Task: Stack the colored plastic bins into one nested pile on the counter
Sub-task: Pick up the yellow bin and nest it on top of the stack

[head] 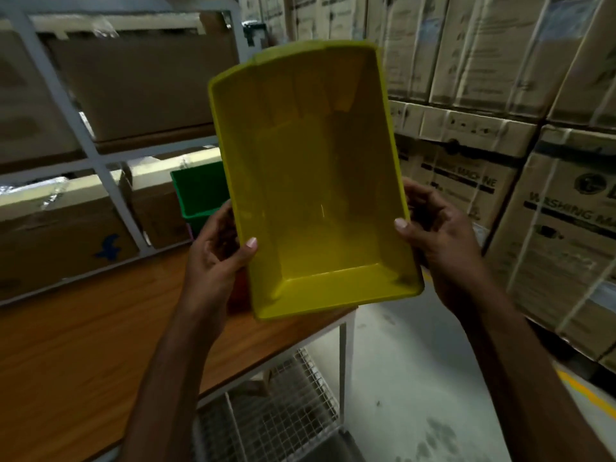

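Note:
A yellow plastic bin (310, 181) fills the middle of the view, raised above the counter's right end with its empty inside facing me. My left hand (223, 245) grips its left wall and my right hand (433, 228) grips its right wall, thumbs over the rim. Behind it on the wooden counter (100, 328) stands a green bin (200, 191), mostly hidden. A red bin (238, 295) shows as a sliver under the yellow one, beside my left wrist.
A white metal rack (100, 155) with cardboard boxes backs the counter. Stacked washing-machine cartons (550, 211) wall the right side. A wire-mesh shelf (283, 411) sits under the counter, beside the grey floor (400, 378).

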Action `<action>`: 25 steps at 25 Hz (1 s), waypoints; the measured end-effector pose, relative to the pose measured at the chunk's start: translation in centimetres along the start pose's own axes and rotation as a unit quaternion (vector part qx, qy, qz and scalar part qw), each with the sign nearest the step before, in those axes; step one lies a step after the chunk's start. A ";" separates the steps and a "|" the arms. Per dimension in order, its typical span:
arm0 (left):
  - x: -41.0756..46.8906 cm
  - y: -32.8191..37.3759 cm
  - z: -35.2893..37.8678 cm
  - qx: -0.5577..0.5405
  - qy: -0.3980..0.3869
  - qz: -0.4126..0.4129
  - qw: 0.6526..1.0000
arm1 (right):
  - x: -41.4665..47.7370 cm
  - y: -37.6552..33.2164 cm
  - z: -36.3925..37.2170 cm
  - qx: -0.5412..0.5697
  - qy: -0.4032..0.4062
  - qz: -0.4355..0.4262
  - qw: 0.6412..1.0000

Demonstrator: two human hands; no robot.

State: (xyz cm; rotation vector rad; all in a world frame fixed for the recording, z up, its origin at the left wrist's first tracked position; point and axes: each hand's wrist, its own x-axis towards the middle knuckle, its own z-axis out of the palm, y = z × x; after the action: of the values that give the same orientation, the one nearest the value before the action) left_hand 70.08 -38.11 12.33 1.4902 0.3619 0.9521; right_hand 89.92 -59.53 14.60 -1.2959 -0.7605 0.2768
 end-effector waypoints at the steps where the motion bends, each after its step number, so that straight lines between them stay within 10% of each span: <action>1: 0.5 0.5 0.5 0.001 0.017 0.007 1.000 | 1.5 -0.2 -0.3 0.005 -0.012 -0.010 1.000; 16: 8.9 5.4 -1.6 0.027 0.130 0.138 0.982 | 16.0 0.1 5.7 0.072 -0.115 -0.109 0.985; 25: 16.6 8.5 -8.2 0.073 0.162 0.000 0.984 | 22.8 -1.4 11.9 0.109 -0.208 0.055 0.970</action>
State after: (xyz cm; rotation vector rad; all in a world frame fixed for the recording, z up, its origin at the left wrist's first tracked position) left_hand 71.50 -22.22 25.05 1.4662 0.6791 1.1929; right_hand 98.63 -37.57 24.80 -1.0825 -0.9827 0.7186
